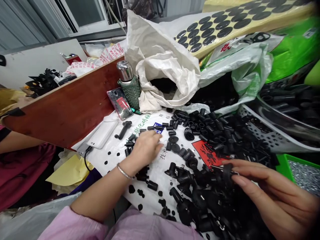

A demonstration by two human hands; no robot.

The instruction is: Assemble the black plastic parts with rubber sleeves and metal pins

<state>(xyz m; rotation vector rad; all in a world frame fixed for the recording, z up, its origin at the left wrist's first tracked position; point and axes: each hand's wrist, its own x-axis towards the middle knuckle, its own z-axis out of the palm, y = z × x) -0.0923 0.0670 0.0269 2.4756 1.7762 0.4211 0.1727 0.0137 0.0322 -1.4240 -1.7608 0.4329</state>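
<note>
My left hand (146,146), with a bracelet on its wrist, reaches over the white table beside a row of small black cylinders (165,124). Its thumb and forefinger are apart with nothing visible between them; the other fingertips are hidden. Between the thumb and fingers of my right hand (270,190) is a small black part with a thin metal pin (227,171). Below that hand lies a heap of black fittings (197,196), some with shiny metal bits. Flat black discs (173,139) lie between the hands.
Black tubes (220,128) are piled at the right, against a grey perforated basket (277,136). A green tray (285,166) holds small metal pieces. Behind stand a white sack (167,66) and flask (130,86). A phone (120,103) leans against the red-brown board (67,103). Another person's arm (22,143) shows left.
</note>
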